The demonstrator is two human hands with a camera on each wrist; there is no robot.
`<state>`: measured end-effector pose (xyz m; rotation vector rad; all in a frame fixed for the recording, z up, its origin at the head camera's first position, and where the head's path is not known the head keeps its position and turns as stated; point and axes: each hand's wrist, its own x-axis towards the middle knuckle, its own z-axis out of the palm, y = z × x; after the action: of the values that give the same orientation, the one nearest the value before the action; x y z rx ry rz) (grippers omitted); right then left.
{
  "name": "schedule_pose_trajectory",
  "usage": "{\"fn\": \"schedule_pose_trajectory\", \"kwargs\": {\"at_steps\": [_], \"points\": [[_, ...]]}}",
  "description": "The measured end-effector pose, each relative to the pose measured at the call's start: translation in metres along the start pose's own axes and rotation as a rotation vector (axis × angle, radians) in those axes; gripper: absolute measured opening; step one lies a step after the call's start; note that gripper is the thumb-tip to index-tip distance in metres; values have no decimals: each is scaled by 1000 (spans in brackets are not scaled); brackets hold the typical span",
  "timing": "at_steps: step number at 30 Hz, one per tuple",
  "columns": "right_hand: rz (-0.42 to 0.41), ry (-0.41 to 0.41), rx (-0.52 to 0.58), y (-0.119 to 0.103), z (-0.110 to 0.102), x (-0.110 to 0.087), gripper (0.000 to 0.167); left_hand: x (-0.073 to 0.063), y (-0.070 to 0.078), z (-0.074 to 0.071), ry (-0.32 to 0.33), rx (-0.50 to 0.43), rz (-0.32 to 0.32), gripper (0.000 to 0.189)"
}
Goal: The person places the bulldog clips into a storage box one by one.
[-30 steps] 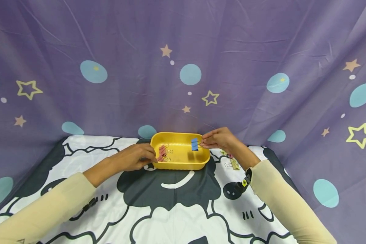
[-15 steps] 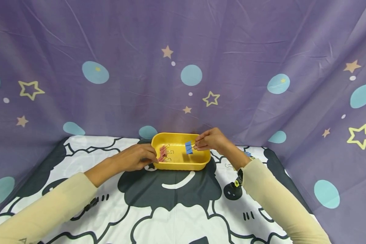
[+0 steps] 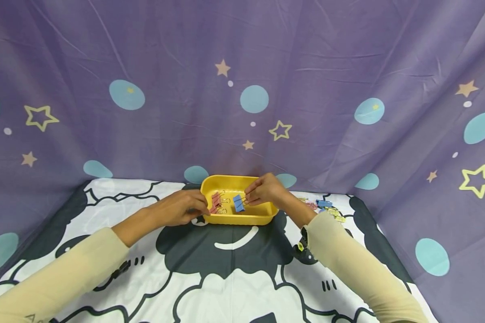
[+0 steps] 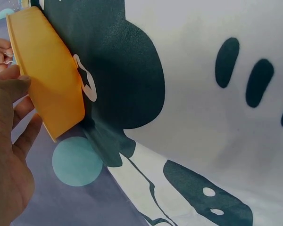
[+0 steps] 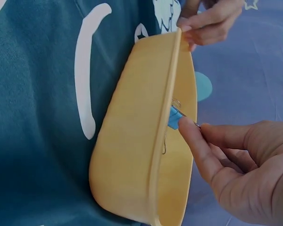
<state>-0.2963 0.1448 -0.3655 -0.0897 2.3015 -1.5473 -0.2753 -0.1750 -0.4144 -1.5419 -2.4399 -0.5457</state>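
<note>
Right hand (image 3: 266, 189) pinches a blue clip (image 3: 238, 204); pink clips (image 3: 216, 199) lie left of it; left hand (image 3: 182, 208) grips the box (image 3: 242, 220) at its left edge.

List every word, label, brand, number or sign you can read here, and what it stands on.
No text reads for certain.
Left sleeve: a small dark mark, perhaps "A", too partial at the head view's bottom edge to confirm.
Yellow tray, blue binder clip: no lettering visible.
Backdrop, tablecloth: printed shapes, no lettering visible.
</note>
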Motion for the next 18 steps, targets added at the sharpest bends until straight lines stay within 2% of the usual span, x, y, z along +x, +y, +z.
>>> {"fn": "schedule_pose_trajectory", "kwargs": {"at_steps": [12,18], "points": [[-74,-5,-123,0,26,5,14,1,2,-2,-19,3,-27,23],[-93,-27,-192,-1,37,7,12,1,2,-1,-8,4,-16,24]]}}
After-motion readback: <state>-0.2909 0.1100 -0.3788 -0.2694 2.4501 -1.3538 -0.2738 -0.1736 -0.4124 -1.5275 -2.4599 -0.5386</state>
